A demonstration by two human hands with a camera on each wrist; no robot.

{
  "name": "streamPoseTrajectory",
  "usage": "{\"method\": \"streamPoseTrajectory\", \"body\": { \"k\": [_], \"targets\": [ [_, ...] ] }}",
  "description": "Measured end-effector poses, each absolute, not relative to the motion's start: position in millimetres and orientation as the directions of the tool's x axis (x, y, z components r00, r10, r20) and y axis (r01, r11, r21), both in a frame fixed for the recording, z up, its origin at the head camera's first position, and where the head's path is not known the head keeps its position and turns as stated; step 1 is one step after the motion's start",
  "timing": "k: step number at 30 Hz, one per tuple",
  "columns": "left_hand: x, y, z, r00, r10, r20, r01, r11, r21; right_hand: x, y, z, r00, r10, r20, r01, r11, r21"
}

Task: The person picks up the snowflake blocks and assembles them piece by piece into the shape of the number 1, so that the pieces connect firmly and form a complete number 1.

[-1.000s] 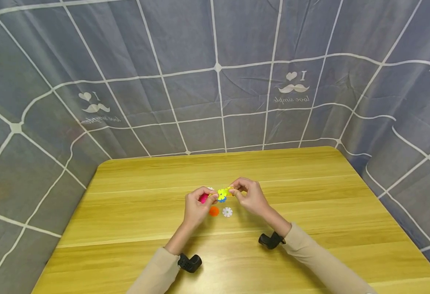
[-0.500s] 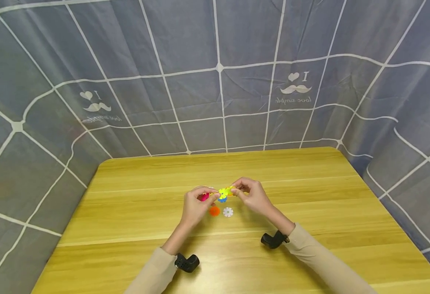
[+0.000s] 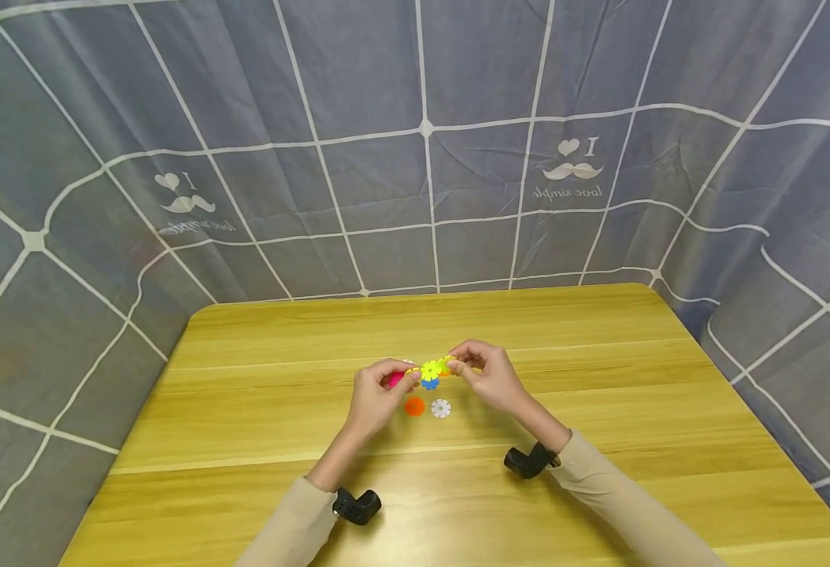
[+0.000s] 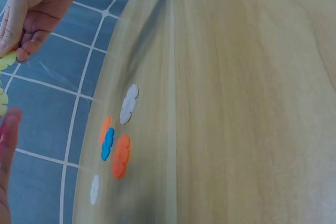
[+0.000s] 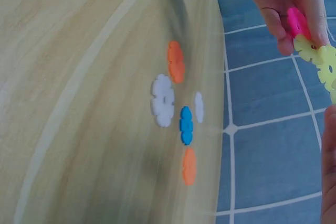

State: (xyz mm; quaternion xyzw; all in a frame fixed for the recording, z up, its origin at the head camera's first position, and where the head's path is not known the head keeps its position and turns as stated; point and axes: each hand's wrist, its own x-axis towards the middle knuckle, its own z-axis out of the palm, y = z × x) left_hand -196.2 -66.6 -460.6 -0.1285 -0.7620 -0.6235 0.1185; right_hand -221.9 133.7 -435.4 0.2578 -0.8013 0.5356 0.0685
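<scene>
A joined chain of yellow notched snowflake discs (image 3: 431,371) is held up in the head view, stretched between both hands. My left hand (image 3: 375,395) pinches its left end between thumb and fingers. Beside that grip is a pink disc (image 5: 297,22), which the right wrist view shows against the yellow ones, partly hidden by the left fingers. The right end is pinched by my right hand (image 3: 489,378). Below the chain, a blue disc (image 3: 430,384), an orange disc (image 3: 415,406) and a white disc (image 3: 441,408) lie flat on the table.
The wooden table (image 3: 280,425) also bears a second orange disc (image 5: 189,166) and a second white disc (image 5: 199,107). A grey curtain (image 3: 358,189) with white lines hangs behind the table and at its sides. Black wrist cameras sit near both cuffs.
Both hands keep their grip on the yellow chain. The chain has risen slightly in the head view, showing more of the blue disc. The left forearm has shifted slightly left.
</scene>
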Motion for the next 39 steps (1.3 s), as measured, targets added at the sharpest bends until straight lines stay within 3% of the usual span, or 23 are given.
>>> {"method": "streamPoseTrajectory", "body": {
  "k": [11,21,28,39],
  "targets": [
    [-193.0,-56.3,-460.3,-0.877,-0.031,0.48,0.459,0.245,0.854,-225.9,137.6,-444.5,-0.831,-0.334,0.445,-0.534,0.255,-0.806],
    [-190.4,-49.6,-454.0,-0.882,-0.046,0.468,0.448,0.22,0.866,-224.1,137.0,-445.4,-0.821,-0.33,0.466,-0.552,0.252,-0.795],
    [-176.7,-47.6,-428.7,-0.86,0.0,0.51,0.491,0.274,0.827,-225.1,139.3,-442.8,-0.837,-0.342,0.427,-0.52,0.253,-0.816],
    [-172.9,-51.7,-422.8,-0.884,0.016,0.468,0.446,0.327,0.833,-214.6,141.4,-418.8,-0.857,-0.371,0.359,-0.474,0.29,-0.831]
  ]
}}
